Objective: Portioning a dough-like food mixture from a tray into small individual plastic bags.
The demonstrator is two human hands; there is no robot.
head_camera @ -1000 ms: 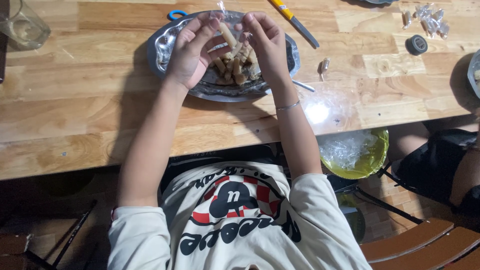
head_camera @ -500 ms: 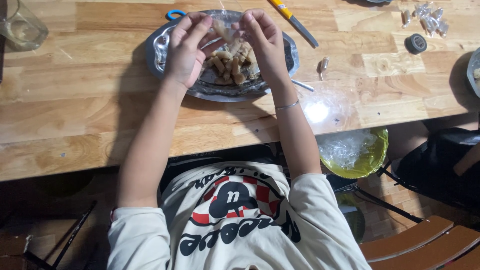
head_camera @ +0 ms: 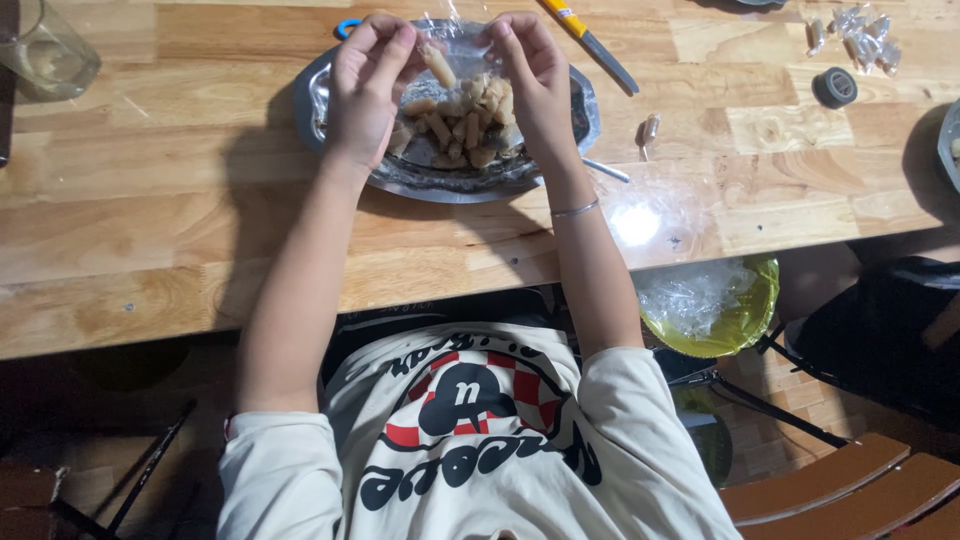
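While one metal tray (head_camera: pixel 330 100) is sitting under many tan sticks (head_camera: pixel 462 125), your left hand (head_camera: pixel 368 85) and right hand (head_camera: pixel 530 75) are pinching one stick (head_camera: pixel 438 66) in clear wrap.

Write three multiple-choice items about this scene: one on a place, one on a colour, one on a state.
1. Where does the small black round roll lie?
A. on the wooden table, to the right of the tray
B. inside the tray
C. on the floor

2. What colour is the round bowl lined with clear plastic beside the table edge?
A. red
B. yellow-green
C. blue

3. How is the pale stick-shaped piece above the round silver metal tray?
A. lying flat on the wooden table
B. held up between the fingers of the left hand and right hand
C. resting in the clear glass

Answers: 1 A, the roll sits on bare wood near the right end. 2 B, its rim shows yellow-green. 3 B, both hands pinch around it over the heap of pieces.
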